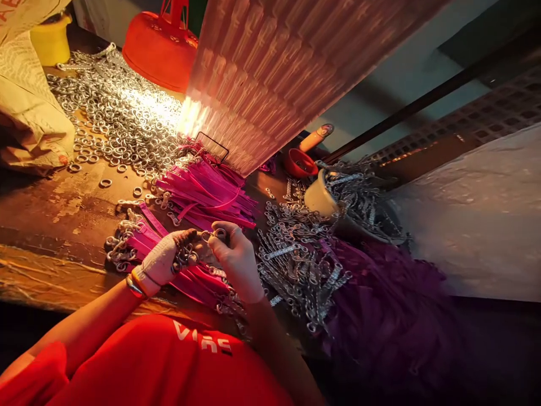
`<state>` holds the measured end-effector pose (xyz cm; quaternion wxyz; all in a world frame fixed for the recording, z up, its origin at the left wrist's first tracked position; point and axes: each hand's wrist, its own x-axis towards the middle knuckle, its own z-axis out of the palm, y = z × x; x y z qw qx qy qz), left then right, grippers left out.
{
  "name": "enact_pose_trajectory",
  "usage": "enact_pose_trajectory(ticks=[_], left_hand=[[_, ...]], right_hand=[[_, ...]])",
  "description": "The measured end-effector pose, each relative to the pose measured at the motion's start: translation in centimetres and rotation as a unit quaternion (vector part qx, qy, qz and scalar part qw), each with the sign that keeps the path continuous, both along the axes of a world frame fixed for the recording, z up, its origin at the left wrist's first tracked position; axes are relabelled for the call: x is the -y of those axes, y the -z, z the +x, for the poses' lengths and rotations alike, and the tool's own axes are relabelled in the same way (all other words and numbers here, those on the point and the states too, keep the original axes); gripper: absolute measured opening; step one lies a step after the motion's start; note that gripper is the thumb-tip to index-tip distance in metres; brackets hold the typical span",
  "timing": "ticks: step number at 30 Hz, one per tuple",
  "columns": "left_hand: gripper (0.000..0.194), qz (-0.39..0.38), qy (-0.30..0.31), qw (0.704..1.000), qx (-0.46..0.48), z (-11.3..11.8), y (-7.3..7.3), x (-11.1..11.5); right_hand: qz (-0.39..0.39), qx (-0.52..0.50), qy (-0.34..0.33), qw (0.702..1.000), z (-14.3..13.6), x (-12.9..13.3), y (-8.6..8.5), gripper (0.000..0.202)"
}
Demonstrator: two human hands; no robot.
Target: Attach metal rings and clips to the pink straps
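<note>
R hand (240, 265) fingers pinching small round silver metal ring (220, 233), just nearside of upper magenta flat-strap bundle (207, 192); white-knit-gloved L hand (160, 259) fingers curled round silver metal clasps (186, 258). Tip: hold L steady, turn ring w/ R fingertips, rim visible.

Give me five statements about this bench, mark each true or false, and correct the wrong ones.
1. The red lamp shines on a heap of metal rings. True.
2. The left hand wears no glove. False: it wears a whitish glove.
3. Both the left hand and the right hand hold small metal pieces. True.
4. The yellow bucket stands at the right edge of the picture. False: it is at the upper left.
5. Bright pink straps lie on the table. True.
</note>
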<state>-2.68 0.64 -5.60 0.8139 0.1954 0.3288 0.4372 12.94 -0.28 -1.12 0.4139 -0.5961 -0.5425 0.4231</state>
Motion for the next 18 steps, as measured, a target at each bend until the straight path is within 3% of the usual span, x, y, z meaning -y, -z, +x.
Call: enact_pose_trajectory(ticks=[6, 10, 14, 16, 18], left_hand=[[0.034, 0.111, 0.055, 0.971, -0.204, -0.1, -0.7, 1.1], [0.035, 0.108, 0.067, 0.973, -0.192, 0.4, -0.7, 1.6], [0.035, 0.048, 0.072, 0.983, -0.159, 1.3, -0.4, 1.5], [0.035, 0.035, 0.066, 0.985, -0.156, 1.7, -0.4, 1.4], [0.033, 0.032, 0.067, 0.985, -0.157, 2.1, -0.3, 1.1]], right_hand=[[0.098, 0.155, -0.078, 0.980, 0.2, 0.7, 1.4, 0.035], [0.148, 0.327, -0.166, 0.918, 0.3, 0.9, 1.3, 0.026], [0.115, 0.507, -0.139, 0.843, 0.5, 1.7, 1.1, 0.026], [0.110, 0.523, -0.137, 0.834, 0.6, 2.3, 1.4, 0.029], [0.104, 0.499, -0.135, 0.850, 0.9, 2.8, 1.7, 0.030]])
